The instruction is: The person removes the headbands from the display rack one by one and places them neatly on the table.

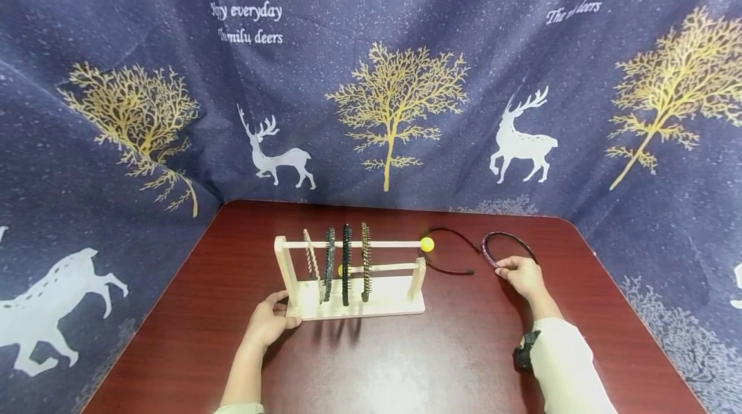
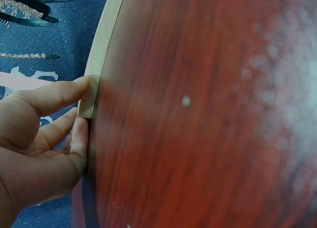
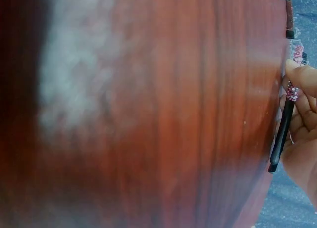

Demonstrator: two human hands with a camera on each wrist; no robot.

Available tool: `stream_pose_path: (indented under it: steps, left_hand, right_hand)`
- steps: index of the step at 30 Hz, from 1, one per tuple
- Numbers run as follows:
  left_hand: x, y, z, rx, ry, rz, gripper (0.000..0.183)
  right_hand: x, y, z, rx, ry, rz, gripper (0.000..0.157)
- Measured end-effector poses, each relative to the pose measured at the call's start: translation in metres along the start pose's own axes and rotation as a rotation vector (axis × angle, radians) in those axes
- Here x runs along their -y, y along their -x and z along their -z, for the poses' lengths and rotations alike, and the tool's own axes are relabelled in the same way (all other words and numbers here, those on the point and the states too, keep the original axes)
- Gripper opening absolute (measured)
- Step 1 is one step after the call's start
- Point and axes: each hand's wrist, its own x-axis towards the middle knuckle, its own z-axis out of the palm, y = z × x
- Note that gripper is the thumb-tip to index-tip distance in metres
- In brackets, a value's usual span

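My left hand (image 1: 269, 320) grips the left front corner of a pale wooden rack (image 1: 394, 301), thumb on the base's edge in the left wrist view. Hung along its upper rod are a pale pink headband (image 1: 313, 263), a dark grey one (image 1: 330, 266), a black one (image 1: 346, 272) and a gold-and-black one (image 1: 366, 263). Right of the rack, my right hand (image 1: 524, 275) pinches a purple-pink beaded headband (image 1: 489, 254) at the table surface. Its black end (image 3: 281, 134) sticks out below the fingers in the right wrist view.
Another dark headband (image 1: 455, 272) lies between the rack and my right hand, partly behind the rack. Yellow balls (image 1: 427, 244) cap the rack's rods. A reddish-brown table (image 1: 452, 349) carries everything, with a blue patterned cloth (image 1: 406, 143) hanging behind it.
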Motion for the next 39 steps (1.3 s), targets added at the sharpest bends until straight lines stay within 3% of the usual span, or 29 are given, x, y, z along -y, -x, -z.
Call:
stream_pose_path:
  steps: [13,25,31,39]
  left_hand:
    - [0.000,0.001,0.001,-0.001,0.002,0.010,0.067]
    - [0.002,-0.001,-0.001,-0.001,0.010,0.001,0.068]
    - [0.003,-0.003,-0.002,-0.009,0.016,0.011,0.068]
    - [0.002,-0.001,0.000,-0.001,0.010,0.013,0.068]
  right_hand:
    - [0.005,-0.004,-0.005,0.013,-0.045,0.023,0.012]
    - [0.014,0.000,-0.009,0.054,-0.184,-0.018,0.023]
    - [0.036,0.012,0.000,-0.003,-0.190,-0.007,0.033]
    - [0.077,0.042,0.005,0.031,-0.423,-0.030,0.039]
